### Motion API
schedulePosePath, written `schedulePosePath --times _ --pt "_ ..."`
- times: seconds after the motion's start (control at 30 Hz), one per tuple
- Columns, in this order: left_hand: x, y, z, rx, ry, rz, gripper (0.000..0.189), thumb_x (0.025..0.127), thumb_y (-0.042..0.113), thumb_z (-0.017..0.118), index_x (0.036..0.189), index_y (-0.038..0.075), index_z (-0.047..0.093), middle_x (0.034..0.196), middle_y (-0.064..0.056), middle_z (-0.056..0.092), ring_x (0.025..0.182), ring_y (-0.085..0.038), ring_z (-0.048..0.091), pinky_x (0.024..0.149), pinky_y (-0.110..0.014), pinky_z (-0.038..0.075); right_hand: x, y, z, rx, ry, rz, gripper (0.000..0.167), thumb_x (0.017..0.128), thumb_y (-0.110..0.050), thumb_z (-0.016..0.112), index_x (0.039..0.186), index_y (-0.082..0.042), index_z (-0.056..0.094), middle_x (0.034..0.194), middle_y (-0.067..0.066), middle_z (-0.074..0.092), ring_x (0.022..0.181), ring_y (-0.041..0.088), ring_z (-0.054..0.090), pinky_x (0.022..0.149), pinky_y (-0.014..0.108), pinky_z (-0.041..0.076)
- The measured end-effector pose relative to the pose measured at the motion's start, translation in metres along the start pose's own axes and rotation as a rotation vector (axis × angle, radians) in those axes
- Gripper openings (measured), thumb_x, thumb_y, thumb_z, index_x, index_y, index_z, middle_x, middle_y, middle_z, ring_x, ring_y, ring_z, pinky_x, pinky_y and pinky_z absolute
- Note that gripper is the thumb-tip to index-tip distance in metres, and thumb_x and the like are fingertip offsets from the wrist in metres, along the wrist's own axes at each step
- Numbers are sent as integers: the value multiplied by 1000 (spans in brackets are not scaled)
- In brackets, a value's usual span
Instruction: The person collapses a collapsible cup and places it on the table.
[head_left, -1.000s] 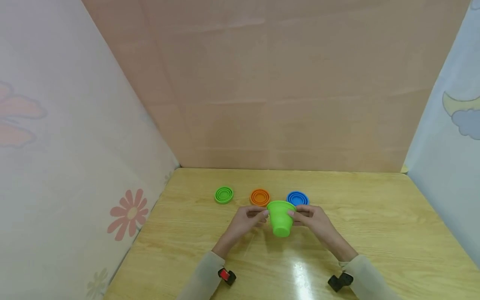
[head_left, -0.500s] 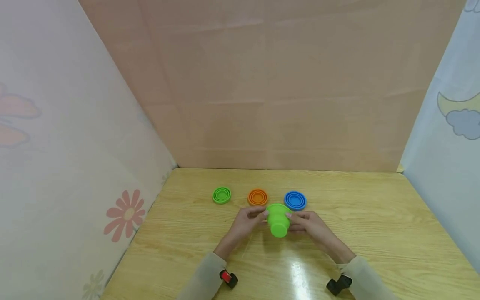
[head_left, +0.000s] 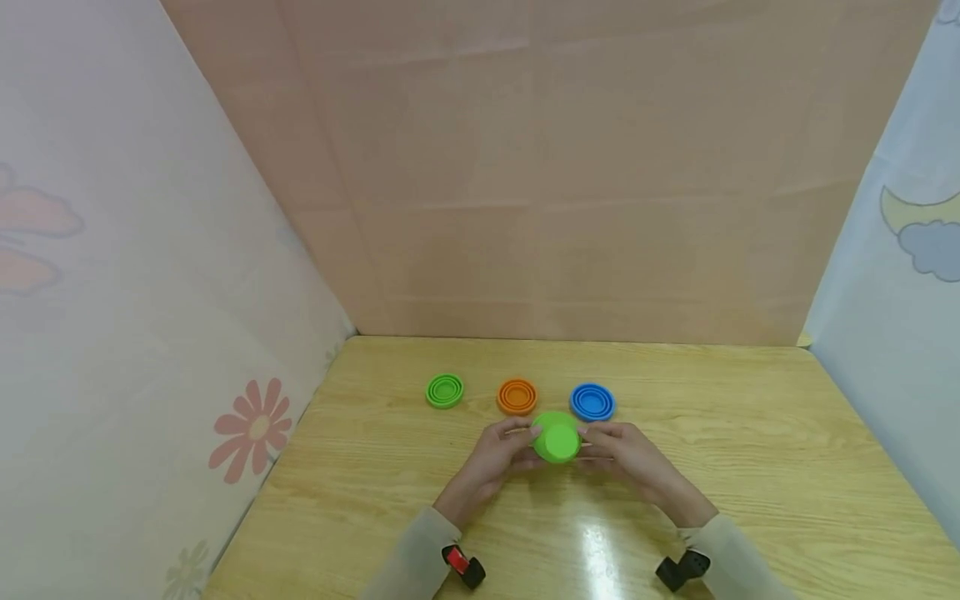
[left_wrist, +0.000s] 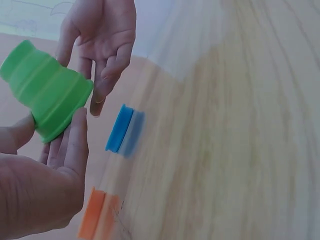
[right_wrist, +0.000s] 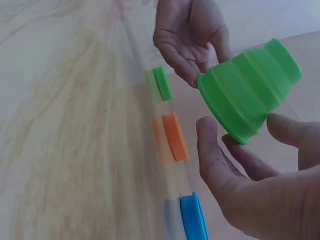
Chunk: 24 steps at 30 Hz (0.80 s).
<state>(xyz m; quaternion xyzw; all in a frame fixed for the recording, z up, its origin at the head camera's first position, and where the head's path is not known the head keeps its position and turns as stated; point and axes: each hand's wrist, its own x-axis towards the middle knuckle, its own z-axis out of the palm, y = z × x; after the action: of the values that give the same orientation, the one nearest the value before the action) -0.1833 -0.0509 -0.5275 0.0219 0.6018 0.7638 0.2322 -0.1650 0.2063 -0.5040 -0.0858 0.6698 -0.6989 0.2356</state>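
A bright green collapsible cup (head_left: 557, 439), pulled out into its stepped shape, is held off the table between both hands. Its closed base faces the head camera and its wide rim points away. My left hand (head_left: 489, 463) pinches the rim side from the left, thumb on the wall and fingers beneath, as the left wrist view of the cup (left_wrist: 47, 92) shows. From the other side my right hand (head_left: 637, 467) grips it; in the right wrist view its thumb touches the wall of the cup (right_wrist: 252, 87) and fingertips meet the rim. The cup's inside is hidden.
Three flattened collapsible cups lie in a row behind the hands: green (head_left: 445, 391), orange (head_left: 517, 397) and blue (head_left: 592, 402). The wooden table (head_left: 720, 417) ends at a tan backdrop (head_left: 562, 208), with pale patterned sheets on both sides.
The green cup has tipped so that its base swings up toward the head camera; before, its side wall showed. Both hands have turned with it and kept their hold.
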Motion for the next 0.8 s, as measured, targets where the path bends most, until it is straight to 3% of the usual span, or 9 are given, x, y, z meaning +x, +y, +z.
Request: schedulePosePath --times 0.3,0.57,0.8 --pt "3 -2 0 -58 10 -55 30 106 22 65 129 2 67 109 -11 79 94 -21 80 91 -44 67 0 -4 -4 52 -7 24 42 109 -29 58 134 5 63 120 1 76 111 14 74 102 37 63" --pt "-2 1 -1 -90 -103 -116 40 109 25 58 140 0 60 124 -20 76 106 -24 78 94 -38 65 3 -5 -5 174 -123 -1 27 112 -18 50 123 -7 72 116 -1 79 110 15 76 100 35 63" --pt "-4 2 -4 -60 -62 -113 40 108 26 60 136 -3 65 115 -21 78 102 -25 79 92 -40 66 0 -2 -4 239 -137 28 23 111 -17 51 119 -6 71 111 1 78 105 18 77 100 39 63"
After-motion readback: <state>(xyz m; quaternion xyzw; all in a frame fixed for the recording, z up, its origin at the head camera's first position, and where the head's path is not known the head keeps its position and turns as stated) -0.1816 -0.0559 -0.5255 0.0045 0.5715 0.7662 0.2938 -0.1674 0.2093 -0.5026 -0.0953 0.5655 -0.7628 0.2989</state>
